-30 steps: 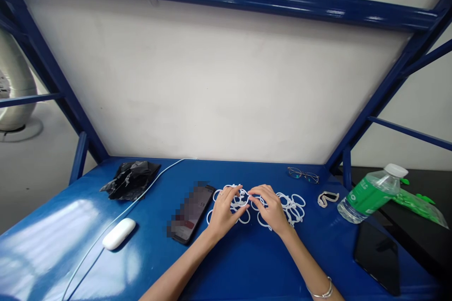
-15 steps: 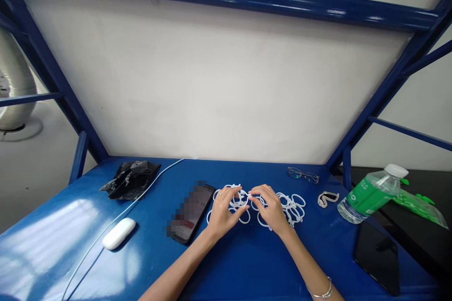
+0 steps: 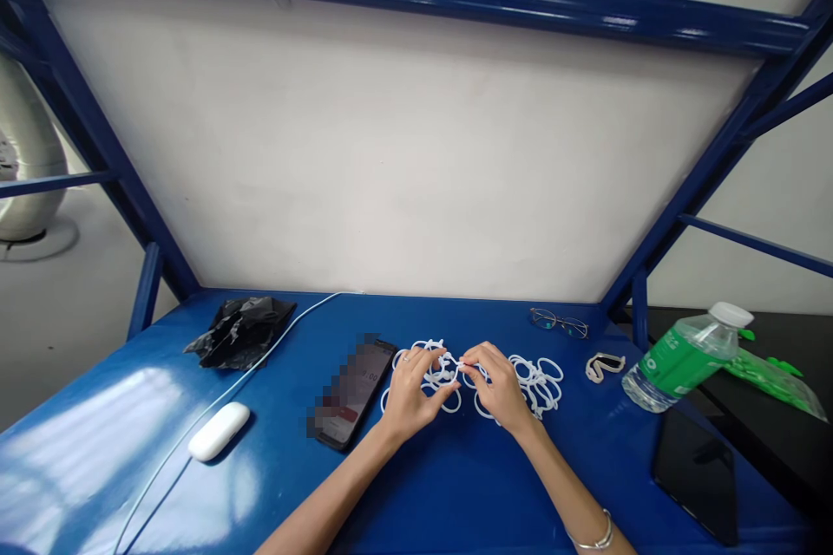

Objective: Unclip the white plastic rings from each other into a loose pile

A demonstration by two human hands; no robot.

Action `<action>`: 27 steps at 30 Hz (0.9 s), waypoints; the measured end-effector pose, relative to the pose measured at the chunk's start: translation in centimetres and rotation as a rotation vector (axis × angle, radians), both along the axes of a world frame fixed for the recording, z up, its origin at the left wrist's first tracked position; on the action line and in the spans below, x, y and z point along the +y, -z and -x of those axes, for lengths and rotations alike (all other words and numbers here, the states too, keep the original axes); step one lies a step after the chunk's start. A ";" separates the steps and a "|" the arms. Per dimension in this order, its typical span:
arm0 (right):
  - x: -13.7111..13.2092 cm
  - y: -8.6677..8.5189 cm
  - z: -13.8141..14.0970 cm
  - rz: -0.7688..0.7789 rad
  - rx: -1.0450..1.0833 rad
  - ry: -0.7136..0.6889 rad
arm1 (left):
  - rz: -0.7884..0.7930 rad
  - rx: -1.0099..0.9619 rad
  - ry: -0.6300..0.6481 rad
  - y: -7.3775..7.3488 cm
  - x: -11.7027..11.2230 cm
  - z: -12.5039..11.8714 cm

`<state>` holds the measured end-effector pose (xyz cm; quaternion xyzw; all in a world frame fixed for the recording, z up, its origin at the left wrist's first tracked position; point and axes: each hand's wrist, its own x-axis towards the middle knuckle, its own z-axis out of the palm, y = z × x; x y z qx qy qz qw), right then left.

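Note:
My left hand (image 3: 413, 386) is closed in a pinch on a white cord loop (image 3: 455, 370), which is held a little above the blue table. Facing it from the right, my right hand (image 3: 498, 386) pinches the same loop at its right end between thumb and fingertips. The fingers hide part of that loop. Several similar white loops (image 3: 449, 399) lie beneath and around my left hand. Another heap of white loops (image 3: 539, 386), with small knot-like lumps, spreads beside my right hand.
A phone (image 3: 355, 399) lies left of my hands, with a white case (image 3: 219, 431), a white cable (image 3: 253, 367) and a black plastic bag (image 3: 244, 331) beyond. To the right are glasses (image 3: 558, 323), a pale strap (image 3: 604, 366), a water bottle (image 3: 686, 357) and a dark tablet (image 3: 695, 475).
My right hand's fingertips have shifted very slightly at the end of the pinched loop. Both hands otherwise stay in place, and the objects on the table have not moved.

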<state>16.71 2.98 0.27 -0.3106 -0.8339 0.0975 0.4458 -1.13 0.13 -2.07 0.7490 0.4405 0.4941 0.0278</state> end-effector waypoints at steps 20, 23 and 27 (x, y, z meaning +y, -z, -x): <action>0.1 0.2 0.1 -0.010 -0.010 0.012 | 0.035 0.028 -0.047 0.2 0.1 -0.2; 0.1 0.0 0.0 0.026 -0.091 0.053 | 0.063 0.067 -0.095 0.3 0.2 -0.3; 0.2 0.1 0.0 0.104 -0.252 0.166 | 0.085 0.119 -0.168 0.6 0.5 -0.2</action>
